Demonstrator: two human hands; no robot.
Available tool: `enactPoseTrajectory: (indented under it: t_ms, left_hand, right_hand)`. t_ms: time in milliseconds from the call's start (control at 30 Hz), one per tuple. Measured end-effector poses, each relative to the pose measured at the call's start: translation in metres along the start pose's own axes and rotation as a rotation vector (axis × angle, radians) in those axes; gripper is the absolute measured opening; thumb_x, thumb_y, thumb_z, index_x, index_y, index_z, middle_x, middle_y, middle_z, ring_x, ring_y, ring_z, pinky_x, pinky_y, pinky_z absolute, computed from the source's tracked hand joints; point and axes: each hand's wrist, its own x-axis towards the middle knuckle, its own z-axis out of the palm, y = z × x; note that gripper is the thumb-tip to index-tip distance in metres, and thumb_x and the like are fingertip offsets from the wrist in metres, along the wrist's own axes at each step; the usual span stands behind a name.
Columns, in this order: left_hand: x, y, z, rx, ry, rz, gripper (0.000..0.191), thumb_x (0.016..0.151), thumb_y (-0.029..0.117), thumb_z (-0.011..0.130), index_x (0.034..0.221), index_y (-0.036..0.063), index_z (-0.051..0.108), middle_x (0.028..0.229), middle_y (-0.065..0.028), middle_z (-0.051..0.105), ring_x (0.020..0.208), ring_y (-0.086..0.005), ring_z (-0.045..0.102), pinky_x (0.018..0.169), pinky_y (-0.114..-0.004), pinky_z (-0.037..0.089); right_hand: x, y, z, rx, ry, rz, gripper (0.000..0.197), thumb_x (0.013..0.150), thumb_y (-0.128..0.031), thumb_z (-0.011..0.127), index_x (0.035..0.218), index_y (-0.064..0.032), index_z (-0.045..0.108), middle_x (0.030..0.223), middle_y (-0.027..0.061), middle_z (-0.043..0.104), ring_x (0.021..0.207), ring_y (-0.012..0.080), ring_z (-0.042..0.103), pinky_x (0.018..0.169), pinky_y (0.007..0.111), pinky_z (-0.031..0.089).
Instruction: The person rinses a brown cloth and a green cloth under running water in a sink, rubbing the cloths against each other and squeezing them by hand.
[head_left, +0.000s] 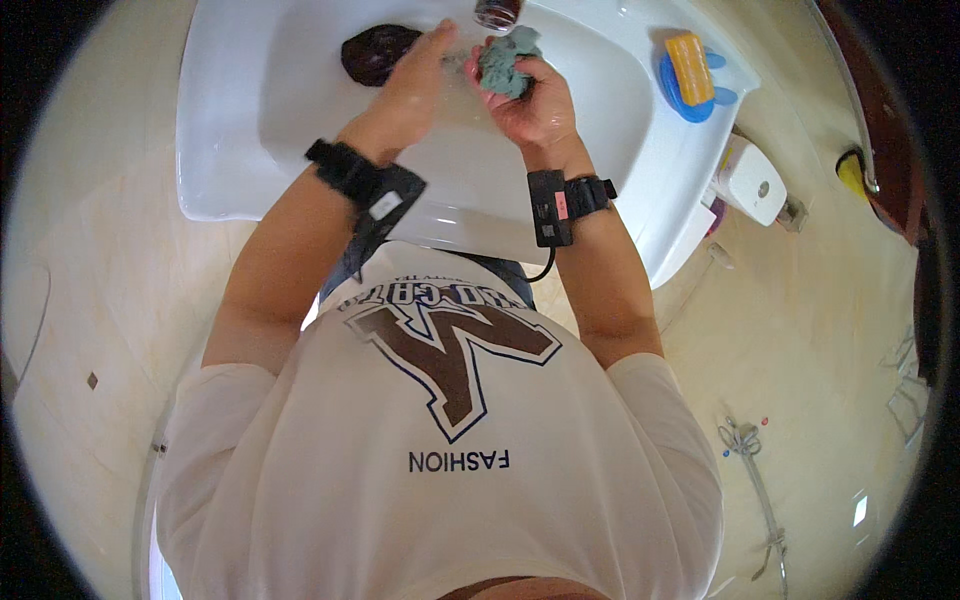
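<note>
My right hand (536, 109) grips a crumpled grey-green cloth (510, 64), which bulges out between thumb and fingers. That hand is over the white ceramic washbasin (480, 180), just below the metal faucet (497, 13). Slightly blurred, my left hand (412, 94) is held edge-on with its fingers stretched out and nothing seen in it. Beside its fingertips, a dark wet-looking bundle (379, 54), perhaps cloth, lies in the basin. The left hand partly covers the bundle's right edge. A gap separates the two hands.
On the basin's right rim, an orange soap bar (688, 67) rests on a blue soap dish (694, 112). Beyond that rim is a white plastic container (750, 180). A shower hose (761, 487) hangs at the lower right.
</note>
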Motion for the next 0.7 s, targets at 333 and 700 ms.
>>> enactPoseTrajectory:
  t_ms: [333,700]
  left_hand:
    - [-0.035,-0.026,0.028,0.371,-0.403,0.139,0.022,0.086,0.009,0.061,0.107,0.004,0.061,0.106,-0.007,0.059,0.098,-0.0167,0.055,0.09,-0.03,0.043]
    - [-0.066,-0.004,0.059,0.358,-0.533,0.295,0.018,0.083,0.003,0.065,0.1,0.0024,0.062,0.096,-0.0055,0.061,0.086,-0.0145,0.057,0.081,-0.029,0.046]
  right_hand:
    - [0.013,-0.068,-0.003,0.469,-0.04,-0.443,0.033,0.075,0.003,0.041,0.104,-0.0013,0.056,0.102,0.0155,0.06,0.098,0.0324,0.058,0.095,0.049,0.046]
    - [0.018,-0.067,-0.009,0.541,0.139,-0.37,0.032,0.073,-0.002,0.045,0.104,0.0044,0.049,0.098,0.0183,0.056,0.092,0.0341,0.056,0.087,0.05,0.048]
